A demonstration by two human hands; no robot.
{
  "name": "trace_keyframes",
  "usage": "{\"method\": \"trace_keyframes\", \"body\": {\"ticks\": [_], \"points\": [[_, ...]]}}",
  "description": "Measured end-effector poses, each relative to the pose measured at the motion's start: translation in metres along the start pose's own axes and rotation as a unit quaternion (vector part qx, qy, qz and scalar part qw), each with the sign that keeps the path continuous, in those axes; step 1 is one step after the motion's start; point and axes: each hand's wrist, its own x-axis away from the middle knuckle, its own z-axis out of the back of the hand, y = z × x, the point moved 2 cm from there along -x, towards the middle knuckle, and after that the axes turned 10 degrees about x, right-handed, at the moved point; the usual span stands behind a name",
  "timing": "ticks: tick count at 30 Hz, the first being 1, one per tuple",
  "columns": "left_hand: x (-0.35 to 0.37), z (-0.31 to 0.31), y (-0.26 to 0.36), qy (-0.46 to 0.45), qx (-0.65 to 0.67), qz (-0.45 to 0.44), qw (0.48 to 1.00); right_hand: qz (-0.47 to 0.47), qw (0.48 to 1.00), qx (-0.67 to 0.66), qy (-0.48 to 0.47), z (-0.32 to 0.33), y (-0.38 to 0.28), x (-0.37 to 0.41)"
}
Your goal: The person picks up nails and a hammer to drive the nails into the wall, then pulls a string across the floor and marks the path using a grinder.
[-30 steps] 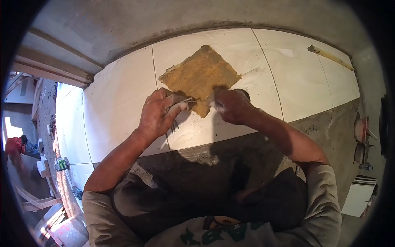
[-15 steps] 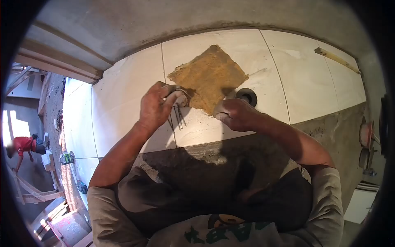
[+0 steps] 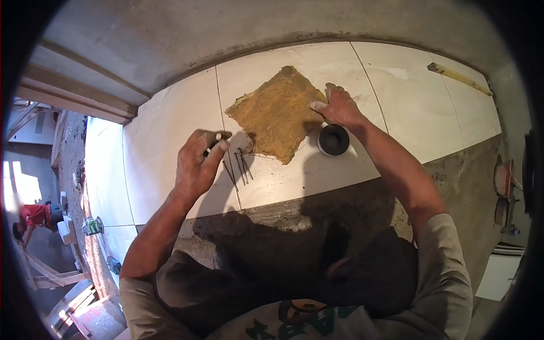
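Note:
A rough, ochre-brown square patch (image 3: 277, 113) with ragged edges lies on the pale tiles (image 3: 164, 136). Left of its lower corner is my left hand (image 3: 197, 161), its thumb and fingers pinched together; the small pale thing between them is unclear. Several long dark nails (image 3: 242, 169) lie beside that hand, and a thin wire runs near the patch's lower edge. My right hand (image 3: 341, 107) is open at the patch's right edge, fingers apart. Just below it sits a round black object (image 3: 333, 140) with a dark hollow centre.
A wooden strip (image 3: 459, 78) lies on the tiles at the far right. Bare rough floor (image 3: 266, 226) borders the tiles near my legs. At far left, a person in a red shirt (image 3: 37, 215) bends near wooden pieces. A green-and-black tool (image 3: 92, 226) stands at left.
My right hand has moved up from the patch's lower corner to its right edge and opened, uncovering the round black object. My left hand has drawn slightly left and down, away from the patch.

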Motion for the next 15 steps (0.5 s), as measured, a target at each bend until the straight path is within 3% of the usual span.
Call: {"method": "trace_keyframes", "body": {"ticks": [1, 3, 7, 10, 12, 15], "points": [[0.005, 0.002, -0.001, -0.011, 0.010, 0.016, 1.000, -0.003, 1.000, -0.002, 0.002, -0.001, -0.001, -0.005], [0.012, 0.007, -0.002, -0.010, 0.009, 0.024, 1.000, -0.070, 0.987, -0.112, -0.088, -0.009, -0.002, -0.010], [0.016, 0.010, 0.000, 0.011, 0.021, 0.032, 0.999, -0.098, 0.980, -0.151, -0.084, -0.022, -0.011, -0.013], [0.013, 0.009, -0.004, 0.007, 0.025, 0.024, 0.999, -0.153, 0.958, -0.242, -0.006, -0.014, 0.013, -0.021], [0.013, 0.007, -0.005, 0.016, 0.023, 0.032, 0.999, -0.200, 0.885, -0.412, 0.079, -0.014, 0.049, -0.033], [0.012, 0.007, -0.005, 0.010, 0.022, 0.032, 0.999, -0.265, 0.824, -0.475, 0.157, 0.017, 0.097, -0.005]]}}
